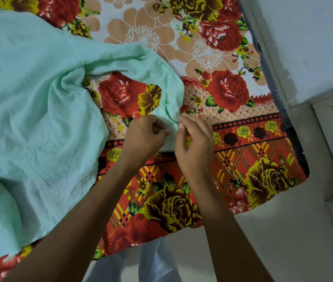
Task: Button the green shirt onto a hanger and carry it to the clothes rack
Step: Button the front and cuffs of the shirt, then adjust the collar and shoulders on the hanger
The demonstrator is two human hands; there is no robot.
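Note:
The pale green shirt [31, 110] lies spread and crumpled over the left half of a bed. One sleeve runs right and down to its cuff near the bed's front edge. My left hand [144, 137] pinches the cuff from the left. My right hand [197, 141] pinches the same cuff from the right. The fingertips of both nearly meet over the fabric. Any button there is hidden by my fingers. No hanger or clothes rack is in view.
The bed is covered by a floral sheet [232, 159] in red, yellow and peach. Its right edge meets a white wall [308, 37]. Pale floor [283, 231] lies in front and to the right. My legs in light trousers [153, 261] stand at the bed's front edge.

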